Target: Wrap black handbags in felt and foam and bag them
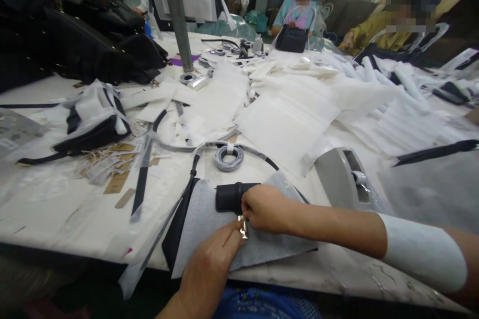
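Note:
A black bag (175, 239) lies at the table's front edge, largely covered by a grey-white sheet (205, 229). On the sheet rests a black flap or strap piece (227, 197). My left hand (217, 254) pinches a shiny gold metal clasp (243, 228) between thumb and fingers. Just above the clasp, my right hand (262, 207) is closed at the lower end of the black piece; its fingertips pinch something too small to make out. A thin strap wrapped in clear film (183, 192) runs up from the bag's left side.
A coil of grey cord (228, 157) sits behind the bag, and a grey tape dispenser (340, 177) to its right. White sheets (288, 114), paper tags (117, 182) and black bags (86, 45) cover the table. Two people sit across it. A metal post (177, 15) stands at the back.

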`<state>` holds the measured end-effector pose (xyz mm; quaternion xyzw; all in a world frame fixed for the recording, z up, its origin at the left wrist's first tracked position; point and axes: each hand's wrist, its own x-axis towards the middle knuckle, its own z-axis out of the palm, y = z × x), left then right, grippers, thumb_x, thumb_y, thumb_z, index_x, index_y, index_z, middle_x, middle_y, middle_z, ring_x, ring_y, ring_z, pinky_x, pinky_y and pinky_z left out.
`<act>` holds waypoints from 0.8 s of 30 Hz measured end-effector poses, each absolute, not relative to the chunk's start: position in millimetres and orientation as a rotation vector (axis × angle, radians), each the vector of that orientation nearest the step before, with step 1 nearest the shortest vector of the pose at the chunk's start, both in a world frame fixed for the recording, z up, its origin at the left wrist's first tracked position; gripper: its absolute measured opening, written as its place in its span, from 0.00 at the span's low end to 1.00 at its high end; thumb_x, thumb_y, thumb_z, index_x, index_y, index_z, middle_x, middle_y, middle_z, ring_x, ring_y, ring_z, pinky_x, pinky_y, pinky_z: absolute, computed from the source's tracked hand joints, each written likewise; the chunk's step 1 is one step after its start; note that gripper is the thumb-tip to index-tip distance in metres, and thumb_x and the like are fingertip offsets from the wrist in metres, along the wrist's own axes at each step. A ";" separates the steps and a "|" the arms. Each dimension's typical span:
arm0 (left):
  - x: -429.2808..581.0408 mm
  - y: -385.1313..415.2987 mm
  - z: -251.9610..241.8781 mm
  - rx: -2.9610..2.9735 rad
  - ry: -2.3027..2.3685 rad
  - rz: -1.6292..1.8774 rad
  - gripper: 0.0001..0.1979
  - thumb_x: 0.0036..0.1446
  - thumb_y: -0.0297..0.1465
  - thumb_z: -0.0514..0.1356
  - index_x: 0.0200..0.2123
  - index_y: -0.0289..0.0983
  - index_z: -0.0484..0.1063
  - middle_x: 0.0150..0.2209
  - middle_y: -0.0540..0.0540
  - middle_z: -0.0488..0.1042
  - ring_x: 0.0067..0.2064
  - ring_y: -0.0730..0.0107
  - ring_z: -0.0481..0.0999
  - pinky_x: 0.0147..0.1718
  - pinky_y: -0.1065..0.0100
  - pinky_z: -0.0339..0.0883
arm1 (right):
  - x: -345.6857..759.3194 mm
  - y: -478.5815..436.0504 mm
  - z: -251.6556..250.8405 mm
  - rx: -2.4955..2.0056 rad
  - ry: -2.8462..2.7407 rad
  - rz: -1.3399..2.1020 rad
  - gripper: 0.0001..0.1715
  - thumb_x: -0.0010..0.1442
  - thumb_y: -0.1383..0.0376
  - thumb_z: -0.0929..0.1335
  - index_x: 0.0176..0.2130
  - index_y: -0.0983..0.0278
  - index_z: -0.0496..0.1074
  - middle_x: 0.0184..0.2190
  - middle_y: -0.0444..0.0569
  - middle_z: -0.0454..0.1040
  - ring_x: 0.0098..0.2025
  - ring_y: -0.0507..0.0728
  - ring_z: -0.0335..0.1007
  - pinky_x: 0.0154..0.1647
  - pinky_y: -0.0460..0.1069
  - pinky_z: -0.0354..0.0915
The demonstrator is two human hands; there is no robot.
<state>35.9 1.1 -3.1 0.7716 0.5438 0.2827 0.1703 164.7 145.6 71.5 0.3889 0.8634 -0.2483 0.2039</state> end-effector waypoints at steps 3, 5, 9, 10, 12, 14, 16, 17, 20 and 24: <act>36.1 2.3 0.2 2.191 1.533 0.816 0.14 0.67 0.24 0.52 0.54 0.39 0.65 0.53 0.43 0.75 0.55 0.66 0.75 0.53 0.64 0.73 | 165.6 137.5 71.0 0.984 2.469 -0.594 0.11 0.57 0.69 0.66 0.36 0.68 0.79 0.35 0.57 0.80 0.35 0.61 0.76 0.31 0.49 0.62; 36.2 2.0 1.2 2.187 1.534 0.814 0.14 0.66 0.24 0.53 0.53 0.39 0.66 0.53 0.43 0.75 0.55 0.65 0.75 0.53 0.64 0.73 | 170.5 132.6 65.0 0.949 2.538 -0.580 0.11 0.58 0.70 0.66 0.38 0.69 0.77 0.36 0.58 0.79 0.36 0.60 0.75 0.33 0.50 0.63; 36.6 0.2 -0.4 2.168 1.536 0.811 0.14 0.65 0.23 0.54 0.52 0.39 0.66 0.52 0.43 0.75 0.55 0.65 0.75 0.54 0.62 0.72 | 182.4 126.7 51.3 0.981 2.651 -0.647 0.10 0.60 0.71 0.64 0.38 0.68 0.76 0.36 0.55 0.78 0.38 0.59 0.74 0.37 0.49 0.64; 36.6 -0.2 -1.2 2.162 1.535 0.815 0.14 0.65 0.23 0.54 0.53 0.39 0.66 0.52 0.43 0.75 0.54 0.65 0.75 0.54 0.62 0.72 | 184.2 125.8 49.6 1.001 2.658 -0.674 0.10 0.61 0.71 0.64 0.38 0.68 0.75 0.36 0.55 0.78 0.38 0.58 0.74 0.38 0.49 0.63; 36.7 -0.8 -2.7 2.145 1.531 0.810 0.15 0.65 0.22 0.54 0.53 0.39 0.66 0.52 0.43 0.75 0.55 0.65 0.75 0.55 0.61 0.72 | 185.5 124.6 48.9 1.029 2.655 -0.697 0.10 0.61 0.71 0.64 0.38 0.68 0.75 0.37 0.54 0.77 0.38 0.58 0.74 0.38 0.49 0.63; 36.8 -0.9 -3.7 2.135 1.528 0.806 0.16 0.65 0.22 0.54 0.54 0.39 0.65 0.52 0.43 0.75 0.55 0.65 0.75 0.55 0.61 0.72 | 184.1 123.9 50.6 1.023 2.638 -0.663 0.10 0.62 0.71 0.64 0.38 0.68 0.75 0.37 0.55 0.77 0.38 0.58 0.74 0.38 0.49 0.63; 36.7 -0.7 -3.9 2.125 1.532 0.811 0.16 0.65 0.22 0.54 0.54 0.39 0.65 0.52 0.44 0.75 0.54 0.65 0.75 0.55 0.61 0.72 | 181.4 123.5 52.6 0.989 2.618 -0.610 0.11 0.62 0.71 0.63 0.39 0.70 0.75 0.37 0.56 0.77 0.38 0.59 0.73 0.38 0.50 0.63; 36.7 -0.5 -3.9 2.123 1.535 0.820 0.16 0.65 0.22 0.54 0.54 0.39 0.65 0.52 0.44 0.75 0.54 0.65 0.76 0.54 0.61 0.72 | 180.1 123.5 53.1 0.977 2.610 -0.589 0.11 0.62 0.71 0.63 0.40 0.70 0.74 0.37 0.57 0.77 0.38 0.59 0.73 0.37 0.50 0.63; 36.6 0.0 -3.9 2.122 1.528 0.844 0.14 0.65 0.23 0.54 0.53 0.39 0.66 0.52 0.44 0.75 0.54 0.66 0.76 0.53 0.63 0.73 | 177.6 123.5 51.7 0.940 2.606 -0.544 0.12 0.62 0.72 0.62 0.41 0.70 0.74 0.37 0.57 0.76 0.39 0.60 0.73 0.38 0.50 0.63; 36.7 0.8 -3.6 2.109 1.510 0.853 0.15 0.65 0.23 0.54 0.53 0.39 0.66 0.54 0.44 0.74 0.56 0.66 0.74 0.56 0.63 0.71 | 177.7 121.9 44.9 0.830 2.642 -0.458 0.11 0.60 0.73 0.63 0.39 0.71 0.75 0.36 0.58 0.76 0.39 0.61 0.71 0.39 0.52 0.62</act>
